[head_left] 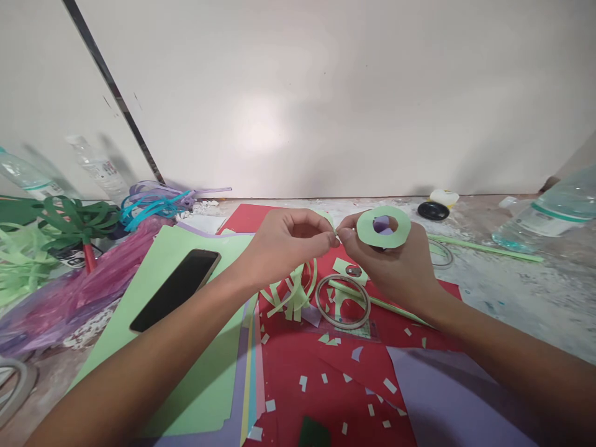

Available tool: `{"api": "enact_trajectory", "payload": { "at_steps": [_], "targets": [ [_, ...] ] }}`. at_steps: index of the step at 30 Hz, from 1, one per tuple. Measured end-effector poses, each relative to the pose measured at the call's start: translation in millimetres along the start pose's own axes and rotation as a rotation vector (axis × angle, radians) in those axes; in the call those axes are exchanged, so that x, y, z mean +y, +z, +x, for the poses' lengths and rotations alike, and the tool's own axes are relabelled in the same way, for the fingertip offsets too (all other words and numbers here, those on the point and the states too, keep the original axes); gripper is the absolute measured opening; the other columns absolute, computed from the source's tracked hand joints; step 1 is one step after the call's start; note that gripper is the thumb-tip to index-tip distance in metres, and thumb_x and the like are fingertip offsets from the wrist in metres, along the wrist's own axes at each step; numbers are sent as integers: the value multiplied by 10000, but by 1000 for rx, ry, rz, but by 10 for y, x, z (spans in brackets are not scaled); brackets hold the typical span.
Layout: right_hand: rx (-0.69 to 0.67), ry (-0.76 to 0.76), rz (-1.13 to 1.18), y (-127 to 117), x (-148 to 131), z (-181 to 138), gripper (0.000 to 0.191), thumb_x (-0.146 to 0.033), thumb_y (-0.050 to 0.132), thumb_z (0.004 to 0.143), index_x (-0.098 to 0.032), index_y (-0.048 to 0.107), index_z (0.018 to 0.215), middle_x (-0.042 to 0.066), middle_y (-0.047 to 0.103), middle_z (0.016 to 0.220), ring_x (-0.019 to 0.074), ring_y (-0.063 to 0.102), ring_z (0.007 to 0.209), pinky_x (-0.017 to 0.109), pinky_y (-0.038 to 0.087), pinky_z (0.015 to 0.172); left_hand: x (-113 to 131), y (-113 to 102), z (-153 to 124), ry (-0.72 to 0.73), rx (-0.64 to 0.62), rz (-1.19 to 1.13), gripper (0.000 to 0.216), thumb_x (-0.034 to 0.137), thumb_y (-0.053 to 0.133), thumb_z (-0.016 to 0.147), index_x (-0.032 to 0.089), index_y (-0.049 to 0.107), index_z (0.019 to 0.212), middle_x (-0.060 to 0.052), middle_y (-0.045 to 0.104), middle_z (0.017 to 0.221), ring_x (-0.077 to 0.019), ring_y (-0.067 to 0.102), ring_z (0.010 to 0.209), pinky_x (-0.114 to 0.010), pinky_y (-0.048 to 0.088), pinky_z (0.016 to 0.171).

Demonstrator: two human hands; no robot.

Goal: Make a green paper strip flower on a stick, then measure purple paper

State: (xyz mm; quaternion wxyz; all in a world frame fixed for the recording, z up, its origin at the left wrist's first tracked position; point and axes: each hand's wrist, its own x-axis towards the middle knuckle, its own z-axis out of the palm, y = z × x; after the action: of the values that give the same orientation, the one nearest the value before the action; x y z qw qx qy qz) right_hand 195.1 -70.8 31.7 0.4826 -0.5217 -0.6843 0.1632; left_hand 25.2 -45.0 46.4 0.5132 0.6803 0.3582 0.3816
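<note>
**Over red sheet (288, 351), nr far edge: pinching, mid-air**

L hand (288, 239) pinches tiny pale bit (338, 234); R hand (400, 267), just beside, holds green ring (365, 230). Tape roll (342, 324) lies on sheet; phone (177, 288) on green paper (205, 372), sheet's L edge.

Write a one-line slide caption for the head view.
Left hand and right hand close together above red paper and scattered scraps, a pale-green paper ring at the right hand.
</note>
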Motion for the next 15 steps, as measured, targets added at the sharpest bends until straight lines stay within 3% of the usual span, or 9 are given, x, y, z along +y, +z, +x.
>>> {"api": "enact_trajectory", "payload": {
  "at_steps": [4, 9, 15],
  "targets": [
    [-57, 35, 135, -16, 22, 33, 199, -367, 613, 815, -201, 619, 705, -41, 376, 521, 99, 333, 482, 238, 267, 424, -31, -12, 8, 17, -36, -68, 71, 231, 639, 798, 174, 634, 755, 9, 594, 659, -100, 563, 632, -235, 457, 608],
    [-262, 152, 376, -44, 80, 86, 230, -418, 612, 830, -201, 624, 754, -50, 358, 524, 100, 336, 491, 241, 256, 436, -62, -17, 26, 65, -77, -94, 81, 230, 635, 814, 176, 600, 766, 16, 576, 631, -100, 555, 613, -235, 439, 587],
    [-223, 157, 261, -63, 62, 90, 237, -401, 617, 838, -191, 631, 730, -40, 389, 538, 99, 343, 511, 251, 244, 449, -34, -34, 21, 60, 0, 8, 164, 329, 685, 785, 175, 637, 816, 0, 599, 718, -100, 539, 650, -227, 428, 584]
  ]
}}
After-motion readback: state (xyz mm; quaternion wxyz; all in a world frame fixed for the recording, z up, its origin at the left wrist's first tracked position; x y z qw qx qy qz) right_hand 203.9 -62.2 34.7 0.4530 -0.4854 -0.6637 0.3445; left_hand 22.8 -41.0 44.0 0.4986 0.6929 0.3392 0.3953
